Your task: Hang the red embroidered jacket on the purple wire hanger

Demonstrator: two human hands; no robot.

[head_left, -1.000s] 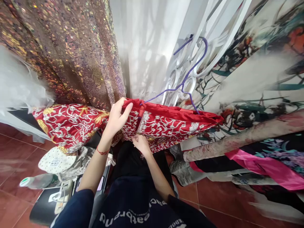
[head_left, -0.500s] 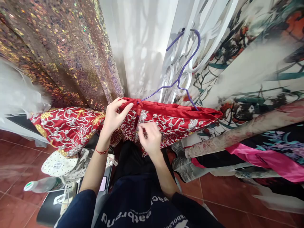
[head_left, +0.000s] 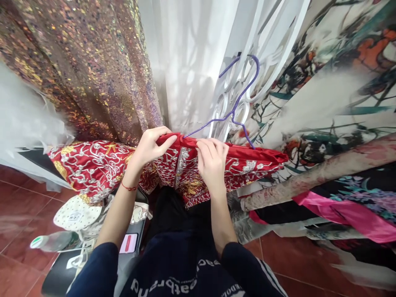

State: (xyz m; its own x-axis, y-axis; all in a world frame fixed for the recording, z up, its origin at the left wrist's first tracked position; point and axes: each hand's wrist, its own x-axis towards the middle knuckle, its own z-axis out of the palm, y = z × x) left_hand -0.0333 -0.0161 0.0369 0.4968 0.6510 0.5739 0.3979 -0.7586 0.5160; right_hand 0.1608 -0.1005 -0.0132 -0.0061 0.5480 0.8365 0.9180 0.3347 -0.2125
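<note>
A red embroidered skirt [head_left: 241, 166] with silver and gold threadwork hangs in front of me on a purple hanger [head_left: 237, 101]. The garment's plain red waistband runs along the top. My left hand [head_left: 151, 145] pinches that band left of the hanger's arm, thumb in front and fingers behind. Just right of the seam, my right hand [head_left: 214, 161] also grips the band, its fingers curled over the upper edge. The hanger's lower arms drop inside the garment, so their ends are hidden.
Sequined fabric [head_left: 108, 70] hangs at the left and a floral cloth [head_left: 324, 78] at the right. White cut-out panelling [head_left: 262, 70] stands behind the hanger. A phone [head_left: 128, 243], a clear bottle [head_left: 51, 241] and a dotted hat [head_left: 77, 212] lie at lower left.
My right hand has moved up and right from the front of the embroidered cloth to the waistband and taken hold of it. My left hand keeps its hold.
</note>
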